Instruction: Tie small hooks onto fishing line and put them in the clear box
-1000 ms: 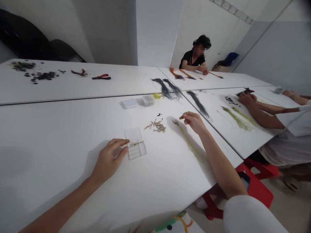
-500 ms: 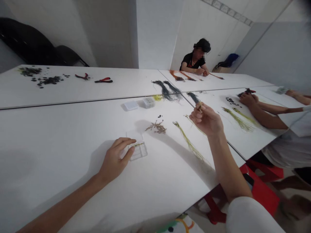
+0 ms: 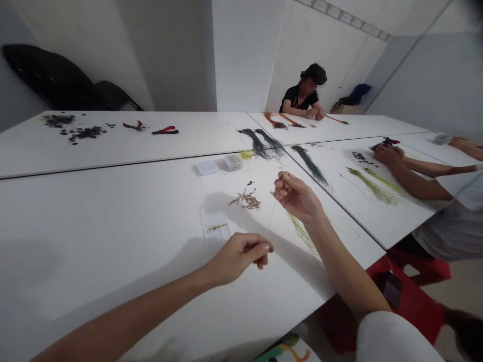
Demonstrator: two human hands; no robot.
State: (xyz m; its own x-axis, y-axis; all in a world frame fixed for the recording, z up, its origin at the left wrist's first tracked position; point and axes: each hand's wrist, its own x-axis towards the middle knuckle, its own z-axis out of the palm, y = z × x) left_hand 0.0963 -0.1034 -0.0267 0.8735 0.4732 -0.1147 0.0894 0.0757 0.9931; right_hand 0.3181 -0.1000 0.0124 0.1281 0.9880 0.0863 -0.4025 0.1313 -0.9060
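My right hand [image 3: 298,196] pinches what looks like a fishing hook on a thin yellow-green line [image 3: 271,216], the hook's tip poking up above the fingers. The line runs down to my left hand [image 3: 243,255], whose thumb and fingers are closed on its lower part. Left of the hands lies an open clear plastic box [image 3: 227,232] with a small yellow-green item [image 3: 216,228] inside. A heap of thin brown pieces [image 3: 247,201] sits just beyond, near a few black bits [image 3: 249,183]. Partly hidden behind my right forearm is a bundle of yellow-green lines [image 3: 302,234].
Farther back stand a closed clear box [image 3: 206,167] and stacked clear boxes [image 3: 234,162]. Dark line bundles [image 3: 260,143], red-handled pliers [image 3: 165,130] and black pieces [image 3: 86,132] lie across the tables. A co-worker's hands [image 3: 385,152] are at the right; another person sits opposite.
My left hand has left the clear box and moved right onto the line. My right hand has come left and lower, now with the hook and line in its fingers.
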